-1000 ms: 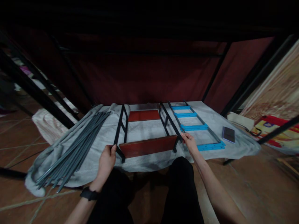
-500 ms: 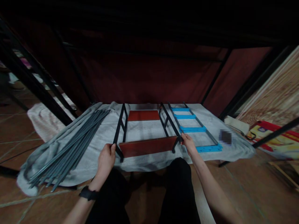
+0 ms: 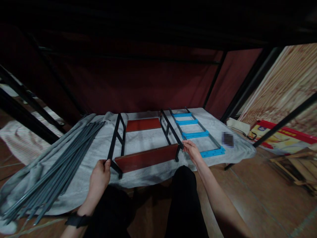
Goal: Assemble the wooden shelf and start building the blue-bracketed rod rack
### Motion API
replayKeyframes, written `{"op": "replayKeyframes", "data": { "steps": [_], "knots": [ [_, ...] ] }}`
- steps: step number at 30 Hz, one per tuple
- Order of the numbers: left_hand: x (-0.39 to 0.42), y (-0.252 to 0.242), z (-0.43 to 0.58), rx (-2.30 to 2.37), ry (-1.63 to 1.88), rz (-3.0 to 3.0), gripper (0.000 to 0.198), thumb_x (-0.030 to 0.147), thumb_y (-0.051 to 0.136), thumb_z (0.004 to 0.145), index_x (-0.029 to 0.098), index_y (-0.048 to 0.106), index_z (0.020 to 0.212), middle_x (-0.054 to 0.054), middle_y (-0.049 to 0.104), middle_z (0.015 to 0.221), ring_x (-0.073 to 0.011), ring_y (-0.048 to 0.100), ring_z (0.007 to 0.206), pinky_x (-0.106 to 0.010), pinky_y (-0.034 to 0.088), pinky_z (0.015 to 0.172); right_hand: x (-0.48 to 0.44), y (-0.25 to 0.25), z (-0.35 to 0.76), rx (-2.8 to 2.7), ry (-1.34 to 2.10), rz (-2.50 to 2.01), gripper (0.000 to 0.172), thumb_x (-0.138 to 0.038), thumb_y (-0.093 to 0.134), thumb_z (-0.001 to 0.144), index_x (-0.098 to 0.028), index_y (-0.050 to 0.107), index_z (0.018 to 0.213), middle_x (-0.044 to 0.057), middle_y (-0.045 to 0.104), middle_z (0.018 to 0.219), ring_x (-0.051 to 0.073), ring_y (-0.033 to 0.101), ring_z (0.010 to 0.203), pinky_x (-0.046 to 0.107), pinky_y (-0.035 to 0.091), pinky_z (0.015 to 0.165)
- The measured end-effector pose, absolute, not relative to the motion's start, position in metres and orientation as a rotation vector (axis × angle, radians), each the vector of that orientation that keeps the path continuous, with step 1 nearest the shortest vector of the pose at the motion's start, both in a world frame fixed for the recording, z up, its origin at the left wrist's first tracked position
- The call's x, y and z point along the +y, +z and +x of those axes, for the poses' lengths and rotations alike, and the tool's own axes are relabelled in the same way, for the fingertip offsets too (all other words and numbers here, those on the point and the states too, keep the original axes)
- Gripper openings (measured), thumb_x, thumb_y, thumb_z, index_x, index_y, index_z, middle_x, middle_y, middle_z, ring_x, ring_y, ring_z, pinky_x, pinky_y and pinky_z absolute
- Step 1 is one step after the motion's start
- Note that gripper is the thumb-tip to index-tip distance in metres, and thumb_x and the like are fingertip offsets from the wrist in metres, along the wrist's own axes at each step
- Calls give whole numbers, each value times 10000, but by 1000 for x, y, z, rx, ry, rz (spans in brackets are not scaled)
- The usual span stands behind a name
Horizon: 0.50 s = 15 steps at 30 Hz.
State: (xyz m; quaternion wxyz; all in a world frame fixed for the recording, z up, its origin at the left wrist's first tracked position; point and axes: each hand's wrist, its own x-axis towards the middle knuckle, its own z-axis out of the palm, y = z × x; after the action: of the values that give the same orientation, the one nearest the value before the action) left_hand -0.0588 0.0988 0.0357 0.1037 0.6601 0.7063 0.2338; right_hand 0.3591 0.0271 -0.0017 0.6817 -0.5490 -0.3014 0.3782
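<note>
A small rack with black metal side frames (image 3: pixel 116 140) and two red-brown boards (image 3: pixel 146 158) lies on a grey cloth (image 3: pixel 148 138) in front of me. My left hand (image 3: pixel 99 177) is closed round the near end of the left black frame. At the near end of the right black frame (image 3: pixel 170 129), my right hand (image 3: pixel 192 150) grips the bar. The far board (image 3: pixel 143 124) lies between the two frames.
A bundle of several grey rods (image 3: pixel 56 165) lies on the cloth at the left. A grey frame with blue cross pieces (image 3: pixel 195 134) lies right of the rack, with a small dark flat object (image 3: pixel 227 138) beyond it. Black posts stand around; my dark-trousered legs are below.
The view has swung to the right, so everything sits further left in the picture. Both hands keep their hold on the rack's near ends; the rack seems tilted slightly.
</note>
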Motion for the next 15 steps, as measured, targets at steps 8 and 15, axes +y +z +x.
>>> {"op": "replayKeyframes", "data": {
  "steps": [8,15],
  "knots": [
    [101,35,-61,2085,680,1953,402,465,319,873,158,550,988,-124,657,825,-291,644,846,-340,458,685,32,-10,362,-872,719,-1412,453,-649,601,718,-219,482,642,-56,433,469,109,397,457,257,327,493],
    [105,35,-62,2041,688,1912,382,477,351,840,166,545,951,-104,652,785,-264,643,746,-331,467,649,41,-14,360,-944,542,-1546,496,-662,408,822,-229,455,586,-31,413,491,133,385,479,276,306,484]
  ]
}}
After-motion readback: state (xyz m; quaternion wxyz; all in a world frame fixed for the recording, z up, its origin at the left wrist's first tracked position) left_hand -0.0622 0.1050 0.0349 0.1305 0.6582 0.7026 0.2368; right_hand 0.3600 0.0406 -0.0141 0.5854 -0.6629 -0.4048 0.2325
